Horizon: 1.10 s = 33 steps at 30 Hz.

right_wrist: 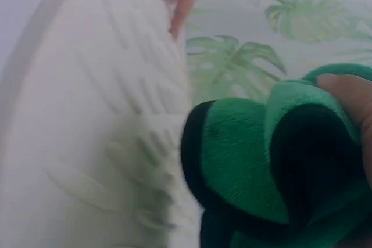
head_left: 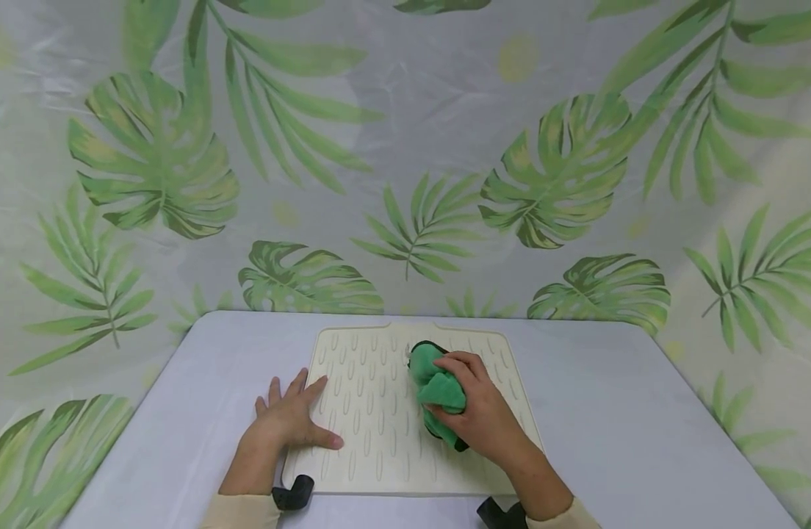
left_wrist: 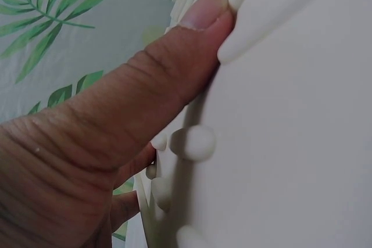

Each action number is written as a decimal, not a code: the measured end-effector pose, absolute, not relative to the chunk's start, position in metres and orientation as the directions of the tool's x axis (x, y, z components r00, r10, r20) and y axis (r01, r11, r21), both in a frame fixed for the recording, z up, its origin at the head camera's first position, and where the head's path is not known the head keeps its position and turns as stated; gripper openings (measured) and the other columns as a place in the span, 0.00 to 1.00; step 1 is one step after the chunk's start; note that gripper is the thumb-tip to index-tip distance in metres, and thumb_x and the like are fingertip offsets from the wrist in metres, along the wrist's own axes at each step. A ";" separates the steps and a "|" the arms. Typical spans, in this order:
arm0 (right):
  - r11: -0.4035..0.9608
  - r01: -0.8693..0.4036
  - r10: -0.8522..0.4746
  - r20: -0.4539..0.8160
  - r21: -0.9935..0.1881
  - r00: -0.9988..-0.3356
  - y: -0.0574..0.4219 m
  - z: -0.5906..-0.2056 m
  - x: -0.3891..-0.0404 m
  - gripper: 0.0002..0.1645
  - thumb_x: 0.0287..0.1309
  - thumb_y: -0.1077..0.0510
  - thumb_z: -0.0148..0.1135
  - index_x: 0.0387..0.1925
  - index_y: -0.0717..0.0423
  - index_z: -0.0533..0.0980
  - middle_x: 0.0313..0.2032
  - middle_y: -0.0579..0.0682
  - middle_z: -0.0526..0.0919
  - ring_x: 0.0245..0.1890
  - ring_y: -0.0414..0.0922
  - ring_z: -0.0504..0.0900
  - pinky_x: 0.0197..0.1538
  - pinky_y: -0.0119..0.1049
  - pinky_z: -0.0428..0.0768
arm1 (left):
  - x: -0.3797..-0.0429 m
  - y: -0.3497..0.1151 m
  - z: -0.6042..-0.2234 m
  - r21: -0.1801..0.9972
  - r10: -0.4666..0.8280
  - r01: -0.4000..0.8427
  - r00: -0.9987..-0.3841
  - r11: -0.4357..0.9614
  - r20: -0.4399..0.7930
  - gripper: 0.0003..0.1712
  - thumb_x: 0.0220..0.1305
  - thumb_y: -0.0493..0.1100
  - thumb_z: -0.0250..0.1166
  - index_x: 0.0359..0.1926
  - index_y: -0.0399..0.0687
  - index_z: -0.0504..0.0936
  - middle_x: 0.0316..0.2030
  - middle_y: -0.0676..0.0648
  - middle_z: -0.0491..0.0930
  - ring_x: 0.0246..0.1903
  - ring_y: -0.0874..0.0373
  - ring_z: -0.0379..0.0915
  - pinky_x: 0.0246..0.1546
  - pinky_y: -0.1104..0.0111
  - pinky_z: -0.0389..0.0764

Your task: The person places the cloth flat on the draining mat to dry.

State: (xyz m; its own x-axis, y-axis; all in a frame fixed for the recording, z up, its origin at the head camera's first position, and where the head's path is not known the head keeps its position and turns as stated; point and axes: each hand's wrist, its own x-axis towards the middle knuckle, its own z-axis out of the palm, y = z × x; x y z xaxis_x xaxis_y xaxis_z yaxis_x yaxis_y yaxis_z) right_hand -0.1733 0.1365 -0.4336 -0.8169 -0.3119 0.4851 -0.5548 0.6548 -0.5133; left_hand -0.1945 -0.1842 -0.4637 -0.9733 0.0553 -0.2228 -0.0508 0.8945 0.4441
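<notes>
A cream mat (head_left: 372,411) with raised oblong ridges lies flat on the white table. On its left side rests my left hand (head_left: 286,419), fingers spread and the thumb extended over the ridges. In the left wrist view that thumb (left_wrist: 157,71) touches the mat's surface. My right hand (head_left: 488,411) grips a bunched green cloth (head_left: 438,382) with dark edging, right of the mat's middle. In the right wrist view the folded cloth (right_wrist: 238,155) stands beside the ridges, and only part of the right hand shows at the edge.
The white table (head_left: 610,411) extends on both sides of the mat. Behind it hangs a leaf-patterned sheet (head_left: 432,147). Black wrist-worn devices (head_left: 293,492) sit near the mat's front edge.
</notes>
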 end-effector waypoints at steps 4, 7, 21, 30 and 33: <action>0.653 -0.477 -0.255 0.422 -0.589 -0.870 0.132 -0.448 -0.177 0.40 0.51 0.56 0.81 0.64 0.43 0.72 0.61 0.54 0.64 0.57 0.55 0.77 0.55 0.54 0.82 | -0.194 -0.184 -0.465 0.445 0.057 -0.051 -0.973 0.894 -0.225 0.76 0.24 0.69 0.85 0.77 0.53 0.64 0.80 0.33 0.47 0.75 0.17 0.30 0.67 0.22 0.38; 0.666 -0.429 -0.249 0.361 -0.610 -0.899 0.131 -0.457 -0.179 0.42 0.52 0.53 0.80 0.67 0.40 0.70 0.60 0.53 0.65 0.58 0.54 0.76 0.56 0.54 0.82 | -0.192 -0.184 -0.466 0.454 0.061 -0.050 -0.972 0.890 -0.227 0.76 0.23 0.69 0.85 0.77 0.53 0.64 0.80 0.33 0.47 0.75 0.17 0.29 0.67 0.22 0.38; 0.795 -0.403 -0.207 0.421 -0.453 -0.883 0.135 -0.458 -0.180 0.52 0.43 0.40 0.83 0.70 0.42 0.69 0.60 0.56 0.68 0.59 0.55 0.68 0.53 0.52 0.82 | -0.191 -0.185 -0.465 0.469 0.078 -0.029 -0.975 0.883 -0.207 0.76 0.23 0.71 0.84 0.77 0.51 0.64 0.80 0.32 0.47 0.75 0.16 0.29 0.66 0.21 0.38; 0.779 -0.425 -0.265 0.372 -0.461 -0.889 0.135 -0.459 -0.181 0.41 0.50 0.47 0.80 0.65 0.48 0.72 0.55 0.47 0.81 0.56 0.46 0.81 0.59 0.47 0.81 | -0.192 -0.185 -0.461 0.474 0.072 -0.045 -0.972 0.880 -0.226 0.76 0.24 0.70 0.84 0.78 0.52 0.63 0.80 0.32 0.46 0.75 0.17 0.28 0.67 0.22 0.36; 0.772 -0.443 -0.313 0.333 -0.456 -0.889 0.135 -0.459 -0.182 0.37 0.55 0.48 0.77 0.65 0.48 0.73 0.58 0.47 0.81 0.60 0.48 0.80 0.62 0.48 0.80 | -0.193 -0.185 -0.460 0.473 0.074 -0.043 -0.971 0.880 -0.226 0.76 0.25 0.70 0.84 0.77 0.51 0.64 0.80 0.32 0.46 0.75 0.17 0.29 0.67 0.22 0.37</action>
